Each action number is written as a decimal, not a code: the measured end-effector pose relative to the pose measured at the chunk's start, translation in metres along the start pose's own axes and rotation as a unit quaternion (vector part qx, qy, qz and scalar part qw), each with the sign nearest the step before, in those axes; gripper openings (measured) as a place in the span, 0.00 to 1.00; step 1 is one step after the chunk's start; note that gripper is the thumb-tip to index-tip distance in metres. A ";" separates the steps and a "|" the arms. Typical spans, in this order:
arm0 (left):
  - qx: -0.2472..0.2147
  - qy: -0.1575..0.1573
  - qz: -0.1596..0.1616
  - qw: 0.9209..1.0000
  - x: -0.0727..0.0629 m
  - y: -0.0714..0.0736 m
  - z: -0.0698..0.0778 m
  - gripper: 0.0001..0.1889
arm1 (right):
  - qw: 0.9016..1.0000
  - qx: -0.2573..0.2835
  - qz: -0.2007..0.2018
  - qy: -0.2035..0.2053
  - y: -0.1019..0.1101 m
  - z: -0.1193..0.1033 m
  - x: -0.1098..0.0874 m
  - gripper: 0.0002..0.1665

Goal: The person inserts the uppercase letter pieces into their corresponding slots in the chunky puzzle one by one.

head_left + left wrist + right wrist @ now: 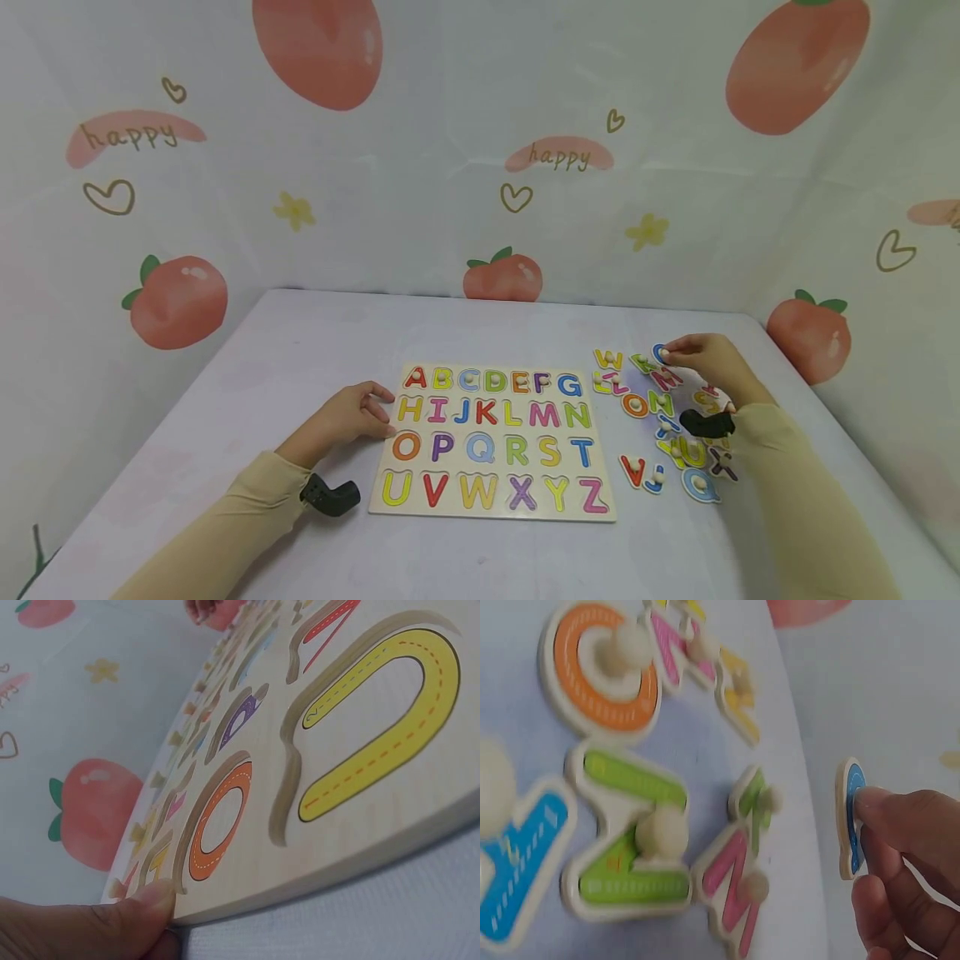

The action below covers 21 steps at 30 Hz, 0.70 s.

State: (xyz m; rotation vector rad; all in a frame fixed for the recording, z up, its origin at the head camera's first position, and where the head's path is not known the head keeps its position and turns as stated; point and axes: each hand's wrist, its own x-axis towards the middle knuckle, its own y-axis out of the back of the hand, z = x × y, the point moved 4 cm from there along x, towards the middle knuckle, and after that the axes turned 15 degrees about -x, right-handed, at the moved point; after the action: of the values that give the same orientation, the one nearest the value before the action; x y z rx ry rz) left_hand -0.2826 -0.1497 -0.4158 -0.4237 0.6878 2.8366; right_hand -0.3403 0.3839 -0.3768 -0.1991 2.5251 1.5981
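Note:
My right hand (705, 358) pinches a blue letter piece (856, 817) between thumb and fingers, seen nearly edge-on in the right wrist view and held above the far end of the loose letters. My left hand (348, 421) rests at the left edge of the wooden alphabet board (491, 504), its thumb (154, 896) on the edge near the orange O recess (196, 847). On the board, knobbed letters A through F, including the red A (415, 378), fill the top row. The blue G recess (569, 385) and the rows below show no knobs.
Loose knobbed letters lie right of the board, among them an orange O (604, 671), a green N (634, 832), a red V (633, 471) and a blue J (655, 478). Some lie under the right forearm. A printed cloth backdrop (420, 217) stands behind the white table (330, 333).

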 end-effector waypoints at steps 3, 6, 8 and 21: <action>-0.001 0.001 0.000 1.000 -0.001 0.000 0.000 0.28 | 1.000 -0.007 0.011 0.024 -0.002 -0.012 0.002 0.33; -0.002 0.000 0.000 1.000 -0.002 0.000 0.001 0.27 | 0.999 -0.020 0.019 0.038 -0.005 -0.026 0.003 0.29; -0.001 0.000 0.000 1.000 -0.002 0.000 0.001 0.27 | 0.999 -0.024 0.019 0.043 -0.007 -0.036 0.003 0.27; 0.002 0.002 0.002 1.000 -0.001 0.000 0.001 0.28 | 0.998 -0.012 -0.009 0.067 -0.035 -0.077 0.008 0.19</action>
State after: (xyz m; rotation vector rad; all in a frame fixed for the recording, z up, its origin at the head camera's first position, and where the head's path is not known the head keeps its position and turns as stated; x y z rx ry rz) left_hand -0.2822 -0.1492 -0.4152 -0.4267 0.6966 2.8381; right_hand -0.3458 0.2990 -0.3773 -0.3423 2.5933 1.6623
